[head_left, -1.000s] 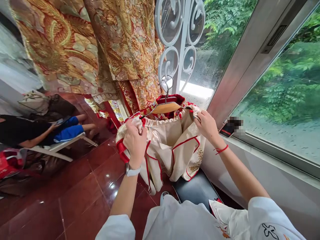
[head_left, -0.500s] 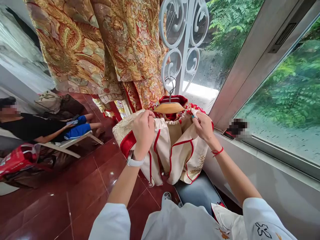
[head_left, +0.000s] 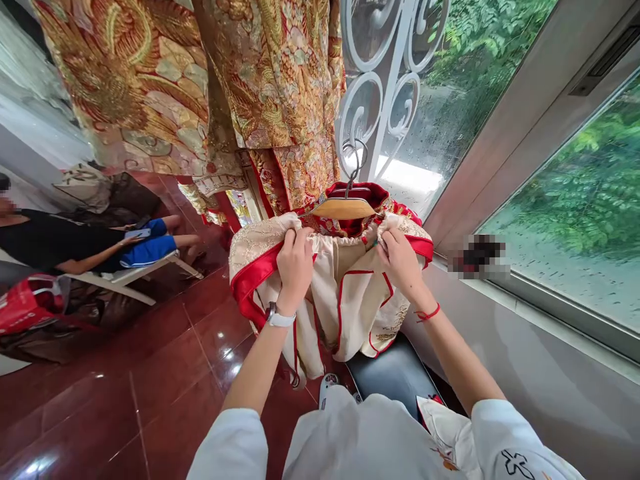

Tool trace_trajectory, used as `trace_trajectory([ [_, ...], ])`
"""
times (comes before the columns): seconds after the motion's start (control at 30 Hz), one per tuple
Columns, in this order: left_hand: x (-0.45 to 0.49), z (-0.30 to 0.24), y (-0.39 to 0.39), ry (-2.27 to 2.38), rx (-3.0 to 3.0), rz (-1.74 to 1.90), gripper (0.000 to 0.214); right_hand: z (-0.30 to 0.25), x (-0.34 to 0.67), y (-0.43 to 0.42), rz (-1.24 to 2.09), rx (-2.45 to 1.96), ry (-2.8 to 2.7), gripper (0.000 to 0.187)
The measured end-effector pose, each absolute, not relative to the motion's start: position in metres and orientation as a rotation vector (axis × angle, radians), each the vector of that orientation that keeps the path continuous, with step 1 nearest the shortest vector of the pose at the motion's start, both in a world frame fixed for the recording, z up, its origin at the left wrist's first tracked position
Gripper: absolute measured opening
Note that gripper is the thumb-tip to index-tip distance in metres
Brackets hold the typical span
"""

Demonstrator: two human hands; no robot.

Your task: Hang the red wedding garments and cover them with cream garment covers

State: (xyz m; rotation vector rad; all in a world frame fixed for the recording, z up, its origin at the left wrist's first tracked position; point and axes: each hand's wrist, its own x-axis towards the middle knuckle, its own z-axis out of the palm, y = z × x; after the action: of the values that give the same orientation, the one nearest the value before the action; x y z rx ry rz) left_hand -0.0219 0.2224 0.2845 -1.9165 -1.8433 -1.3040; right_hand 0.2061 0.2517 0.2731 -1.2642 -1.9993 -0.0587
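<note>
A cream skirt (head_left: 327,320) with red trim, gold embroidery and a gathered waist hangs spread in front of me. My left hand (head_left: 295,267) is closed on its waistband, left of the middle. On the other side, my right hand (head_left: 399,261) pinches the waistband near the hanger's right end. Just above both hands is a wooden hanger (head_left: 345,209), its metal hook up against a white scrollwork stand. Behind it shows a red embroidered garment (head_left: 360,192). A wide red band (head_left: 253,277) runs along the skirt's left side.
Gold embroidered garments (head_left: 285,73) hang at upper left beside the scrollwork stand (head_left: 385,100). A black-topped seat (head_left: 393,373) stands below the skirt. Right is a window sill (head_left: 520,310) with a blurred item. A seated person (head_left: 60,243) holds a phone at left.
The view has shifted slightly. The skirt's left side is turned out more, showing more red band. Both hands keep hold, with the fabric bunched higher near the hanger's ends.
</note>
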Motion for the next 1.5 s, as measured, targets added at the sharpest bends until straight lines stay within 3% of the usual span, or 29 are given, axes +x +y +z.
trace_trajectory([
  [0.13, -0.018, 0.245, 0.193, -1.609, -2.039, -1.559, 0.035, 0.220, 0.183, 0.203, -0.119, -1.408, -1.652, 0.022],
  [0.3, 0.016, 0.159, 0.145, -1.889, -1.985, -1.847, 0.034, 0.152, 0.153, 0.194, 0.267, -1.642, -2.020, 0.042],
  [0.37, 0.028, 0.129, 0.137, -2.104, -2.047, -1.841, 0.040, 0.138, 0.151, 0.204, 0.330, -1.794, -2.033, 0.039],
  [0.47, 0.040, 0.104, 0.131, -2.323, -2.137, -1.737, 0.045, 0.126, 0.157, 0.203, 0.472, -1.728, -1.945, 0.020],
  [0.57, 0.047, 0.097, 0.124, -2.343, -2.171, -1.674, 0.041, 0.114, 0.166, 0.177, 0.689, -1.462, -1.772, 0.014],
  [0.77, 0.056, 0.106, 0.104, -2.190, -2.138, -1.716, 0.023, 0.105, 0.177, 0.131, 0.871, -1.231, -1.576, 0.027],
  [0.87, 0.055, 0.114, 0.099, -1.958, -2.218, -1.725, 0.024, 0.110, 0.182, 0.125, 0.906, -1.180, -1.598, 0.029],
  [1.07, 0.064, 0.103, 0.094, -1.997, -1.994, -1.729, 0.039, 0.115, 0.189, 0.118, 0.834, -1.200, -1.725, 0.035],
  [1.3, 0.062, 0.093, 0.097, -2.186, -2.319, -1.145, 0.017, 0.115, 0.194, 0.118, 0.734, -1.164, -1.902, 0.029],
  [1.5, 0.060, 0.107, 0.090, -2.164, -2.374, -1.055, 0.023, 0.109, 0.189, 0.111, 0.414, -1.243, -1.754, 0.027],
])
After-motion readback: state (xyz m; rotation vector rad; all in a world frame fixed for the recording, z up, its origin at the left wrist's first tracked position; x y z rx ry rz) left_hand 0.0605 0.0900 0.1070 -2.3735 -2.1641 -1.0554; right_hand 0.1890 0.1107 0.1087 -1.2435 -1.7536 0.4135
